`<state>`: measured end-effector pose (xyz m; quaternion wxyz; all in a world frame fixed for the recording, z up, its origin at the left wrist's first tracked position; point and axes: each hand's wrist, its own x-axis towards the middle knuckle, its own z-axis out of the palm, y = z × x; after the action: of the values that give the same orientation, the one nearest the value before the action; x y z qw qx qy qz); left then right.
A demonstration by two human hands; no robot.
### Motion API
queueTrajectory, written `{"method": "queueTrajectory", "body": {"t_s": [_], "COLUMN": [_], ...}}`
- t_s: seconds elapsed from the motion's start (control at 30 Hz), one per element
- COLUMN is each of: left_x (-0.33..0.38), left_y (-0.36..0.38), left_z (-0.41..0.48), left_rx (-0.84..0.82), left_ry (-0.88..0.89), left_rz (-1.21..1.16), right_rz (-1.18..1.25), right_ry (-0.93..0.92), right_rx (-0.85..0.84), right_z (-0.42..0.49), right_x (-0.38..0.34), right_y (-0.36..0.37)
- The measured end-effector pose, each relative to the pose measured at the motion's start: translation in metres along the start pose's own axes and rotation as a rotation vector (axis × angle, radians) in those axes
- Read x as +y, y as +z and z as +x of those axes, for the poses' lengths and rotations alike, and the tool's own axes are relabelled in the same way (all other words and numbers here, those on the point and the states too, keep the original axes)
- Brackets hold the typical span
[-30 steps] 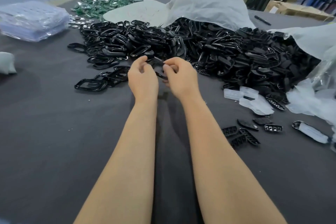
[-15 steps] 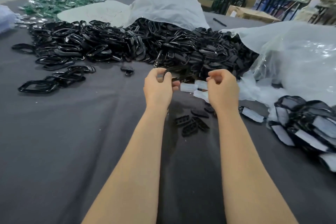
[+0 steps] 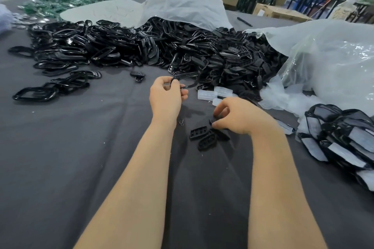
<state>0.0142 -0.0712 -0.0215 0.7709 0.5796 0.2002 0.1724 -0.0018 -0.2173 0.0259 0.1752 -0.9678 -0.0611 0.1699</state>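
Observation:
My left hand [image 3: 166, 97] grips a glossy black plastic frame [image 3: 187, 79] by one end, lifted a little above the dark grey cloth. My right hand [image 3: 238, 116] is lower and to the right, its fingertips pinching a small black grille insert [image 3: 211, 122] at the edge of a little cluster of such inserts [image 3: 204, 137] lying on the cloth. A big heap of black frames [image 3: 85, 46] and inserts [image 3: 228, 54] stretches across the table behind both hands.
White plastic bags [image 3: 182, 4] drape over the back of the heap. A clear bag [image 3: 327, 60] lies at right. Finished black parts with white film [image 3: 344, 135] are stacked at the right edge. Small clear film pieces [image 3: 214, 93] sit near my right hand. Green parts [image 3: 58, 2] lie far left.
My right hand has dropped from beside the left hand down to the loose inserts on the cloth. The left hand keeps its frame. The view has swung right.

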Motion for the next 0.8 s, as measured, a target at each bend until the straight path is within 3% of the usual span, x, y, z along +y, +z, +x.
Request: {"method": "queueTrajectory", "body": {"t_s": [0.13,0.23,0.3,0.37,0.43,0.5,0.7,0.8], "left_x": [0.0,-0.001,-0.001,-0.003,-0.004,-0.005,-0.004,-0.005], "left_y": [0.001,0.0,0.001,0.002,0.003,0.003,0.005,0.005], "left_z": [-0.001,-0.001,-0.001,-0.002,-0.002,-0.003,-0.008,-0.008], "left_rx": [-0.015,-0.021,-0.028,-0.043,-0.052,-0.057,-0.094,-0.113], "left_ry": [0.008,0.011,0.022,0.041,0.057,0.069,0.115,0.128], "left_rz": [0.002,0.009,0.036,0.08,0.117,0.134,0.147,0.14], "right_rz": [-0.015,0.087,0.325,0.786,1.23,1.421,1.618,1.512], "right_ry": [0.016,0.018,-0.002,-0.049,-0.062,-0.082,-0.155,-0.125], "right_rx": [0.02,0.222,0.475,0.613,0.591,0.552,0.491,0.532], "right_z": [0.003,0.013,0.023,0.027,0.03,0.033,0.035,0.039], "right_x": [-0.009,-0.005,-0.004,-0.006,-0.009,-0.011,-0.023,-0.022], "right_y": [0.007,0.015,0.022,0.026,0.028,0.029,0.033,0.034]}}
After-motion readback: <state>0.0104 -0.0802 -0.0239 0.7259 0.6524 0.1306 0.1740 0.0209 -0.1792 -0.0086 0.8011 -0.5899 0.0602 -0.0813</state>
